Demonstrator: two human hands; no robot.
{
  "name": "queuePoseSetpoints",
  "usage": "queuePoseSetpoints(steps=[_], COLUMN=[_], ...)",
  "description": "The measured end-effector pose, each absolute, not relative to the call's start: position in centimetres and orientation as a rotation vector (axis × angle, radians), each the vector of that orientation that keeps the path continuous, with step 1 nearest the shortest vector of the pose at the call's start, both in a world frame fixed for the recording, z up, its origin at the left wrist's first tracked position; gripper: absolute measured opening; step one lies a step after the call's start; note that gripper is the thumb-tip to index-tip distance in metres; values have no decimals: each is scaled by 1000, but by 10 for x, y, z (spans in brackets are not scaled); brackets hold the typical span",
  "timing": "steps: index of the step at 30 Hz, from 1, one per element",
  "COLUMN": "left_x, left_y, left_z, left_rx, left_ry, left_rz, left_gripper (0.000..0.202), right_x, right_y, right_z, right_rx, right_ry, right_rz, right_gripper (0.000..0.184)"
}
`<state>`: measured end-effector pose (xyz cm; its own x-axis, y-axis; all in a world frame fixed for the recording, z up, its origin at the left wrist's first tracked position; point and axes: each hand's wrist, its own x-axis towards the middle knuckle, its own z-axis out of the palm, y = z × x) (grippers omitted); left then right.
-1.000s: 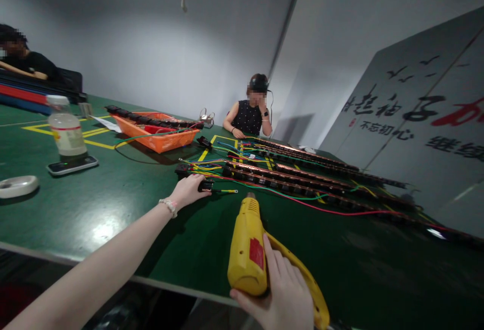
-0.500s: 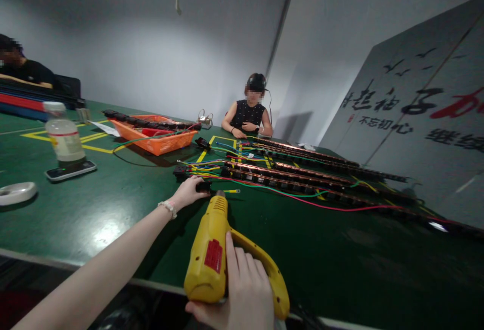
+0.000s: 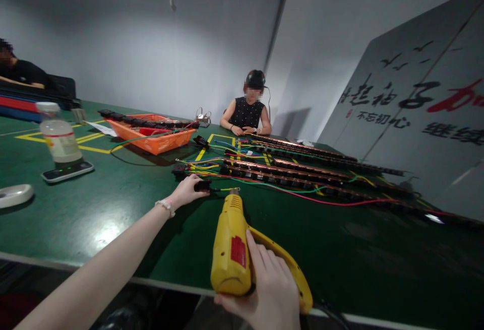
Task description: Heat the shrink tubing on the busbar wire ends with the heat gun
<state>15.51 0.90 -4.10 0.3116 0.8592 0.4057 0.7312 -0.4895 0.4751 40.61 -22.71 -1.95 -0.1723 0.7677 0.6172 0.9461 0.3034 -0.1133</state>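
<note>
My right hand (image 3: 270, 279) is wrapped round the handle of a yellow heat gun (image 3: 231, 249), thumb along its rear. The gun's metal nozzle points away from me, close to a short yellow-green wire (image 3: 229, 189) with a metal lug on its end. My left hand (image 3: 188, 190) grips a small black block (image 3: 202, 186) from which that wire runs out. Just beyond it sits a black connector (image 3: 180, 170) with a bundle of coloured wires. Long black rails with copper strips (image 3: 272, 169) stretch away to the right.
An orange basket (image 3: 162, 143) holding a black rail stands at the back left. Nearer are a bottle (image 3: 60, 136), a flat device (image 3: 68, 172) beneath it and a white object (image 3: 15, 195). A person (image 3: 247, 111) sits across the green table; another person (image 3: 26, 73) is far left.
My right hand has moved the heat gun to the right, so its nozzle has gone from near the black block to the lug end of the wire. My left hand stays almost still.
</note>
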Motion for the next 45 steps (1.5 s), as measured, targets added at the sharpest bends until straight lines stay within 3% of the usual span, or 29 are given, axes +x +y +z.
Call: queuePoseSetpoints(steps=[5, 17, 21, 26, 34, 45], left_x=[154, 160, 161, 161, 159, 157], left_y=[9, 4, 4, 4, 10, 9], left_z=[-42, -36, -36, -36, -39, -34], left_rx=[2389, 2428, 2437, 2419, 2407, 2464], left_ry=[1460, 1341, 1273, 1269, 1280, 1419], left_rz=[922, 979, 974, 925, 877, 733], left_gripper=[50, 49, 46, 55, 48, 49], right_x=[429, 416, 396, 366, 349, 373], right_y=[-226, -228, -230, -231, -233, -237], right_z=[-20, -17, -17, -21, -29, -14], right_rx=[-1567, -1538, -1508, -1465, -1421, -1383], right_ry=[-1986, -1963, -1955, -1940, -1877, -1966], right_rz=[-520, -682, -657, -567, -443, -296], right_gripper=[101, 104, 105, 110, 121, 111])
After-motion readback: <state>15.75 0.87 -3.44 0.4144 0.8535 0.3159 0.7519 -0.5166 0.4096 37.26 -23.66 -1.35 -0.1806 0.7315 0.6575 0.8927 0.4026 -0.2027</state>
